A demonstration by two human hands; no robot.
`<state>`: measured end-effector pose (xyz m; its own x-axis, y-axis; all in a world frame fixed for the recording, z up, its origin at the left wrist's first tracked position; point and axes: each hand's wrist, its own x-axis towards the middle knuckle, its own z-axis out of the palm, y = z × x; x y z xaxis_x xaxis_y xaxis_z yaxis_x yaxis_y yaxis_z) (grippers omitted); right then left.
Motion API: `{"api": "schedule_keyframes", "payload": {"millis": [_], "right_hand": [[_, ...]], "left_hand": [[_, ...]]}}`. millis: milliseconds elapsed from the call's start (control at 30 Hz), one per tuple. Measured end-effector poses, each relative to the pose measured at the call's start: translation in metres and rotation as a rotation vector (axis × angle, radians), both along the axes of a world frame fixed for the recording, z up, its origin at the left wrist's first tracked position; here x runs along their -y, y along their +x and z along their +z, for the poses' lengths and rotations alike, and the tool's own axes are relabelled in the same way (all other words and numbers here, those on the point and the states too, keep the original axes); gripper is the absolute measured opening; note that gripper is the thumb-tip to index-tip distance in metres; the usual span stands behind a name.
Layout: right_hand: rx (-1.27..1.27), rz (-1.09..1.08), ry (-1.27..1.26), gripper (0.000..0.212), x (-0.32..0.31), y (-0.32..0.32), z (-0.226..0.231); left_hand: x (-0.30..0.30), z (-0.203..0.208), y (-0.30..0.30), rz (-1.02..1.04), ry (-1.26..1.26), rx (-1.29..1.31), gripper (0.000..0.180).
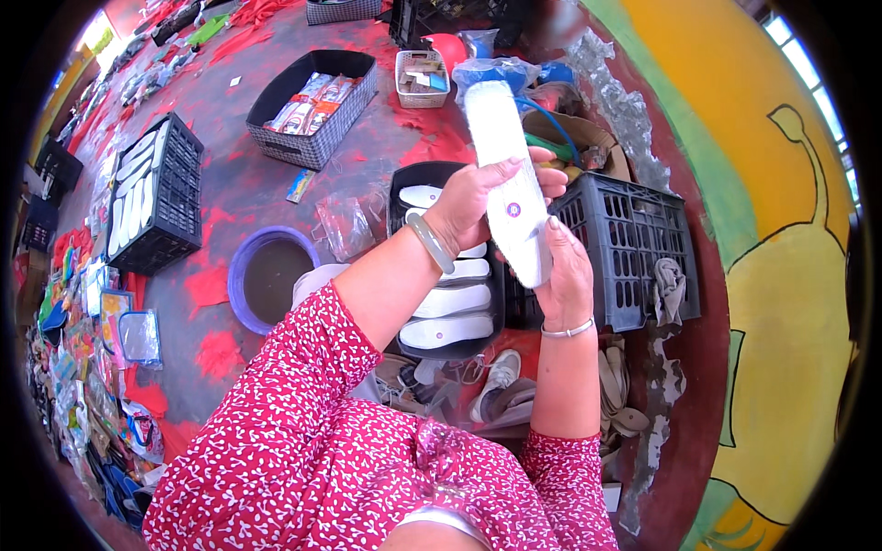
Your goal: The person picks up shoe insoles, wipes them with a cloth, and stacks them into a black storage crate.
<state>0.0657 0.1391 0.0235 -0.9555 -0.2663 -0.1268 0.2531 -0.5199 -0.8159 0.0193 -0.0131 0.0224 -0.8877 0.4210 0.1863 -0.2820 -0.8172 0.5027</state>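
Note:
A white insole [501,147] with a small round purple sticker is held up in front of me, its long end pointing away. My left hand [467,197] grips it near the middle, thumb on top and fingers reaching round behind it. At its near end my right hand [563,275] is closed on the edge, thumb along the side. Below the hands, a black fabric bin [499,317] holds several similar white insoles [447,331] laid in a row. My left forearm covers part of that bin.
A dark plastic crate [634,243] stands by the wall on the right, a grey cloth on its side. Leftward are a purple basin [241,285] of dark water, a crate [184,207] of insoles and a checked bin [317,142] of packets. Shoes [501,375] lie near my lap.

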Motion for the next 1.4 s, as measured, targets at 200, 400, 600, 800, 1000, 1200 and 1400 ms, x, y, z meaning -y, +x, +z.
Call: {"api": "schedule_keyframes", "payload": {"millis": [200, 400, 600, 800, 1000, 1200, 1400], "right_hand": [[0.030, 0.223, 0.137, 0.035, 0.002, 0.006, 0.003], [-0.035, 0.189, 0.218, 0.030, 0.009, 0.006, -0.002], [0.006, 0.235, 0.166, 0.031, 0.008, 0.007, -0.006], [0.019, 0.237, 0.193, 0.032, 0.009, 0.009, -0.006], [0.015, 0.228, 0.218, 0.029, 0.011, 0.009, -0.009], [-0.149, 0.135, 0.493, 0.035, 0.019, 0.010, -0.018], [-0.892, -0.003, 1.861, 0.052, 0.044, 0.027, -0.021]], "left_hand": [[0.016, 0.011, 0.000, 0.104, 0.062, 0.029, 0.038], [0.023, -0.002, -0.008, 0.116, 0.151, 0.131, 0.037], [0.028, -0.011, -0.015, 0.176, 0.202, 0.183, 0.033], [0.027, -0.010, -0.014, 0.227, 0.143, 0.168, 0.031], [0.026, -0.013, -0.015, 0.263, 0.122, 0.234, 0.028], [0.022, -0.018, -0.015, 0.387, 0.055, 0.341, 0.023], [0.021, -0.025, -0.013, 0.529, -0.165, 0.410, 0.020]]}}
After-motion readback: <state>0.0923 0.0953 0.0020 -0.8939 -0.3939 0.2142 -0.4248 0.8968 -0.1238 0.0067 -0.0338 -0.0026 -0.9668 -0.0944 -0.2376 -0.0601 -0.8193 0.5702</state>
